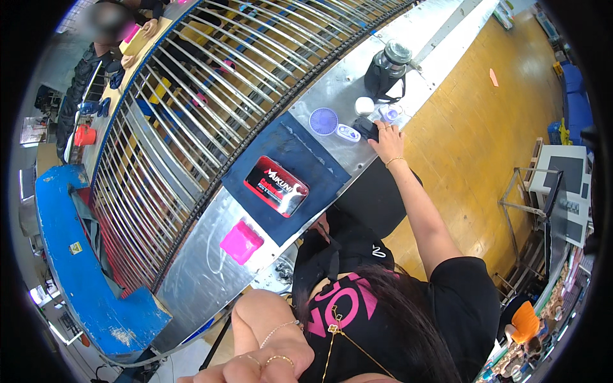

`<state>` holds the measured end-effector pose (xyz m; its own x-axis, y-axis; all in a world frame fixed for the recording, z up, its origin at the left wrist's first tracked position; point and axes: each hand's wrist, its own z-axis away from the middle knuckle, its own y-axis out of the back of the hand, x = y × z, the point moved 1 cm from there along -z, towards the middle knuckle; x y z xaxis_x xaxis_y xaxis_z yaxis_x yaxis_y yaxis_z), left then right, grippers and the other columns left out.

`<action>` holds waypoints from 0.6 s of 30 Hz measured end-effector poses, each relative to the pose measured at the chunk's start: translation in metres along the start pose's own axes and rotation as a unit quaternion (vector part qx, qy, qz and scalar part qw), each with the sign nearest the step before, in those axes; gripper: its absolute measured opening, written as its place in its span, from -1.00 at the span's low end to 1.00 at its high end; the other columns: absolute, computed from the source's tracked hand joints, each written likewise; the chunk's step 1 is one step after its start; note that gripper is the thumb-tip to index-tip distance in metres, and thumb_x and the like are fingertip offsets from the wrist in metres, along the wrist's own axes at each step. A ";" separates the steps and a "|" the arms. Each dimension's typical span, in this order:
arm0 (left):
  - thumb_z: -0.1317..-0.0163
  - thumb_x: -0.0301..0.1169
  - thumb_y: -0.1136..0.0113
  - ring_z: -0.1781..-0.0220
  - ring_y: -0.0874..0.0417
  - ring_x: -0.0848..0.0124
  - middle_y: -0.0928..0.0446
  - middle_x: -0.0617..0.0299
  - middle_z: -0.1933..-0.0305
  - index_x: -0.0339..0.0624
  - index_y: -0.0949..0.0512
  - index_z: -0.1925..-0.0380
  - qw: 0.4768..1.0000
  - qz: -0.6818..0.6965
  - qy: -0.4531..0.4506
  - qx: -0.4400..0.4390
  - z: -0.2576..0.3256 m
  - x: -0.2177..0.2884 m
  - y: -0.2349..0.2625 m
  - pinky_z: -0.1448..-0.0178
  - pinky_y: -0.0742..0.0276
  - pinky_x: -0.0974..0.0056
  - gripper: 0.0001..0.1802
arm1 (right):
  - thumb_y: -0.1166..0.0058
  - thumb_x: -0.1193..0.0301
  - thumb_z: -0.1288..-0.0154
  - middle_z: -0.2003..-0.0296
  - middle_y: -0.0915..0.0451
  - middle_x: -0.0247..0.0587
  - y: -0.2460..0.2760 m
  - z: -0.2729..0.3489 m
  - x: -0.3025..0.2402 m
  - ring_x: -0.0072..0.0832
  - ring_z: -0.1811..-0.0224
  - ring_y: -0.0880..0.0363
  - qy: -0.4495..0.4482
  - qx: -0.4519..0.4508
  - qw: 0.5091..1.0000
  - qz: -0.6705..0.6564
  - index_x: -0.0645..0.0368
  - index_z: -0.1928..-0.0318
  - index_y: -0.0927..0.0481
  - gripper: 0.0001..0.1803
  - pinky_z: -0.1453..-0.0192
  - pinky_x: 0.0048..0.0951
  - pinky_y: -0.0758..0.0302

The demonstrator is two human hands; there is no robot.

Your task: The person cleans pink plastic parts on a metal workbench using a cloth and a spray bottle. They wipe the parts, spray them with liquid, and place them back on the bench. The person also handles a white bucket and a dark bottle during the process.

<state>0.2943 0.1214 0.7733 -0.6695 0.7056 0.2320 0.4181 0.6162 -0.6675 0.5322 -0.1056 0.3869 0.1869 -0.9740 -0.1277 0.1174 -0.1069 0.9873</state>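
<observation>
Right hand (387, 145) touches the black item (366, 127) at the worktop's (191, 281) near edge, beside the purple fan (324, 121); left hand (265, 362) curls up close (whether either grips anything, I can't tell). Reach looks complete; the item isn't lifted yet.

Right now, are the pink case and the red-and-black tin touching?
Apart. The head view shows a strip of dark-blue mat and bare metal tabletop between the pink case and the red-and-black tin.
</observation>
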 end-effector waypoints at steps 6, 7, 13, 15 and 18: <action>-0.38 -0.25 -0.11 0.03 -0.44 0.15 -0.39 0.10 0.11 -0.03 -0.25 -0.36 0.998 -0.024 0.064 -0.013 -0.004 -0.018 0.006 0.06 -0.53 0.18 -0.42 | -0.39 0.16 0.01 -0.06 -0.53 -0.33 -0.002 0.006 0.003 -0.27 -0.14 -0.42 0.003 0.052 0.998 -0.027 -0.07 -0.16 -0.51 -0.35 -0.16 -0.10 -0.31; -0.38 -0.25 -0.12 0.03 -0.44 0.15 -0.39 0.10 0.11 -0.04 -0.26 -0.36 0.997 -0.026 0.068 -0.019 -0.006 -0.017 0.006 0.07 -0.53 0.18 -0.42 | -0.38 0.17 0.01 -0.05 -0.53 -0.33 0.002 0.003 -0.004 -0.27 -0.14 -0.42 0.014 0.079 0.996 -0.045 -0.07 -0.14 -0.53 -0.37 -0.15 -0.10 -0.31; -0.34 -0.29 -0.15 0.11 -0.41 0.19 -0.37 0.11 0.10 -0.05 -0.27 -0.34 1.000 -0.007 -0.016 0.018 -0.008 -0.016 -0.003 0.16 -0.49 0.20 -0.42 | -0.36 0.17 -0.02 0.07 -0.55 -0.22 0.000 -0.019 -0.062 -0.27 -0.05 -0.49 0.122 0.017 0.989 -0.085 0.07 0.02 -0.59 -0.50 -0.11 -0.23 -0.46; -0.34 -0.30 -0.15 0.13 -0.40 0.20 -0.36 0.12 0.09 -0.05 -0.28 -0.33 1.000 -0.003 0.000 0.017 -0.013 -0.022 -0.003 0.19 -0.46 0.20 -0.43 | -0.37 0.20 0.00 0.13 -0.58 -0.20 -0.002 -0.020 -0.080 -0.28 0.02 -0.54 0.105 0.005 0.994 -0.026 0.13 0.13 -0.61 -0.57 -0.03 -0.29 -0.53; -0.34 -0.29 -0.14 0.15 -0.40 0.22 -0.36 0.13 0.09 -0.05 -0.29 -0.32 0.999 -0.003 0.053 0.005 -0.013 -0.023 -0.001 0.22 -0.40 0.22 -0.44 | -0.36 0.21 -0.02 0.13 -0.58 -0.20 -0.013 -0.025 -0.081 -0.26 0.03 -0.57 0.092 -0.037 0.995 -0.027 0.12 0.15 -0.60 -0.60 0.03 -0.25 -0.58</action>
<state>0.3178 0.1090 0.7780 -0.6035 0.7348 0.3095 0.4079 0.6181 -0.6720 0.5400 -0.0204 0.3821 0.3534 -0.9135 -0.2014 0.2024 -0.1356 0.9699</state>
